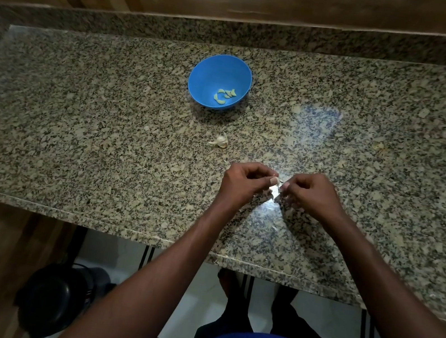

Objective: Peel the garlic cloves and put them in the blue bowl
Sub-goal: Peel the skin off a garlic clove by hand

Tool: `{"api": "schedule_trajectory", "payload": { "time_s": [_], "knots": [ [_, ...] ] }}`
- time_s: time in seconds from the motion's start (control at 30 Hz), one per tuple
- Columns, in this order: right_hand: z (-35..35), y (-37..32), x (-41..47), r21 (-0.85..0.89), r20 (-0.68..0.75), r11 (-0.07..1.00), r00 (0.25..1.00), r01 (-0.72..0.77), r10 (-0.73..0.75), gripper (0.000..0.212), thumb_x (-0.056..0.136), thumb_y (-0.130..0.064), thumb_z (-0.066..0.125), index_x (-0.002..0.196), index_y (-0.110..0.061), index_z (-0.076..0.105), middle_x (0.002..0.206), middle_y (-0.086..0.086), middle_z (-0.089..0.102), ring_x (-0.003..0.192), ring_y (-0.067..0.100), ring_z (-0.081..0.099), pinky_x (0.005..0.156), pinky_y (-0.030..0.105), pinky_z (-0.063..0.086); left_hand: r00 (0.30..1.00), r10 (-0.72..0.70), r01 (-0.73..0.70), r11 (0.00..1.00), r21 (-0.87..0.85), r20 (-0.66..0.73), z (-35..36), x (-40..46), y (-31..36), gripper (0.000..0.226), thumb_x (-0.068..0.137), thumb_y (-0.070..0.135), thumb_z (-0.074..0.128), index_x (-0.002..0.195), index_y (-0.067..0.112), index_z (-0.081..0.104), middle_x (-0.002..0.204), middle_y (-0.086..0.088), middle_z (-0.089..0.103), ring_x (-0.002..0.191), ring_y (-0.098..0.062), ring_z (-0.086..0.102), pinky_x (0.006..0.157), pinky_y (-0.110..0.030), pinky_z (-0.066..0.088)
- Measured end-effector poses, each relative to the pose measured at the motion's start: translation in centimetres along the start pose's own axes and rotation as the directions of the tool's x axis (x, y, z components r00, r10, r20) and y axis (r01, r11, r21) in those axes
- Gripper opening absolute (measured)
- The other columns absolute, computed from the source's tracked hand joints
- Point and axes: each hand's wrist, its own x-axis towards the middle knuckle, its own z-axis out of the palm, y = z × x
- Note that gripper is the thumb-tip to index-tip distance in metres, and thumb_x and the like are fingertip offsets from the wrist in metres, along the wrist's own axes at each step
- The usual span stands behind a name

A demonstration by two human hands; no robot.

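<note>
Hands: the left hand (245,180) and right hand (311,191) meet fingertip to fingertip just above the table (103,134), likely so each can pull skin off against the other.
Grip: both narrow, pinching one small pale garlic clove (273,189) (mostly hidden by fingers).
Clove: it sits between the two grips, at the fingertips.
Bowl: the blue bowl (201,76) stands farther off and to the left, with peeled cloves (225,96) inside.
Spare: the garlic piece (219,141) waits between bowl and hands, within easy reach.
</note>
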Motion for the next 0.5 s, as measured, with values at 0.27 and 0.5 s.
{"api": "schedule_trajectory", "payload": {
  "time_s": [0.27, 0.5],
  "knots": [
    [-0.7, -0.8, -0.8, 0.177, 0.197, 0.984, 0.979, 0.021, -0.056, 0.023, 0.101, -0.016, 0.063, 0.081, -0.008, 0.071, 0.068, 0.008, 0.070, 0.050, 0.010, 0.057, 0.048, 0.022, 0.045, 0.999, 0.016, -0.017, 0.999, 0.027, 0.038, 0.0, -0.1, 0.6, 0.012, 0.089, 0.009, 0.079, 0.099, 0.003, 0.076, 0.091, -0.012, 0.077, 0.080, -0.017, 0.074, 0.075, -0.028, 0.060],
    [-1.8, -0.2, -0.4, 0.321, 0.372, 0.936, 0.928, -0.143, 0.014, 0.026, 0.104, -0.011, 0.052, 0.085, -0.002, 0.068, 0.062, 0.004, 0.062, 0.048, 0.012, 0.048, 0.044, 0.020, 0.035, 0.992, 0.000, -0.001, 1.000, 0.008, 0.129, -0.2, 0.0, 1.6, 0.012, 0.088, 0.001, 0.077, 0.100, 0.002, 0.077, 0.094, -0.016, 0.077, 0.083, -0.021, 0.074, 0.082, -0.032, 0.063]
  ]
}}
